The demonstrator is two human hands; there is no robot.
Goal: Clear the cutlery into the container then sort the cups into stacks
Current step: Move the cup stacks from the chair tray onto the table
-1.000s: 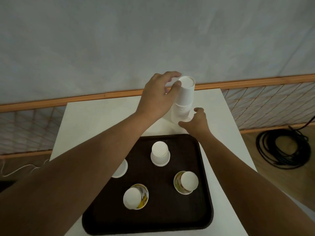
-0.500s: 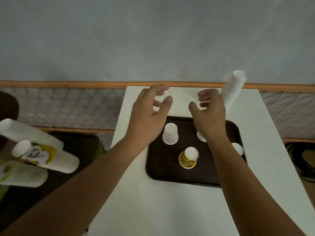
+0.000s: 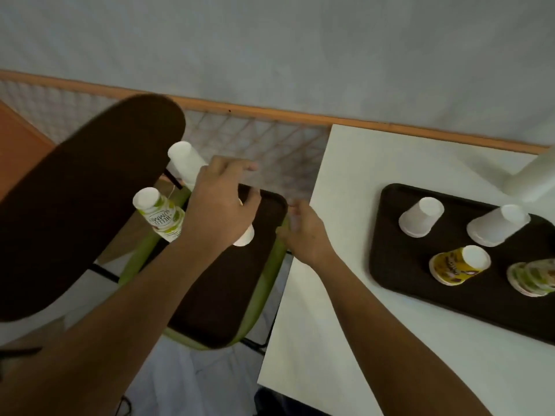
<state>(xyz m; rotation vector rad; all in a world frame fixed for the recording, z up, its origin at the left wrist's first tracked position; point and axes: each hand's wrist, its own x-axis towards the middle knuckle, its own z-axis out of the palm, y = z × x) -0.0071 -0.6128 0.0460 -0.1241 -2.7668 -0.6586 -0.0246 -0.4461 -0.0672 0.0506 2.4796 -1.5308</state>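
1. Reaching over the chair (image 3: 216, 310) with the left hand (image 3: 220, 214), fingers curling downward, seemingly gripping a white cup (image 3: 244, 238) with only its rim peeking out below the palm.
2. Holding the right hand (image 3: 304, 235) low in the gap between the chair's green edge and the table (image 3: 345, 175); fingertips blurring badly, so cannot tell whether spreading, pressing together or pinching anything.
3. Showing, on the chair behind the left hand, a white stack (image 3: 183, 160) and a printed stack (image 3: 160, 219), both tilting with bases toward the camera, the white one partly hiding behind the left hand.
4. Carrying, on the dark tray (image 3: 420, 295) on the table, four lots of cups, all sitting upside down: a single plain cup (image 3: 422, 219), a short white pile (image 3: 497, 226) beside it, a yellow cup (image 3: 459, 265) nearer the camera, and a green pile (image 3: 531, 279) at the picture's right edge.
5. Leaning just beyond the tray's far side, a tall white column (image 3: 533, 178) of cups, running out of the picture at the right.
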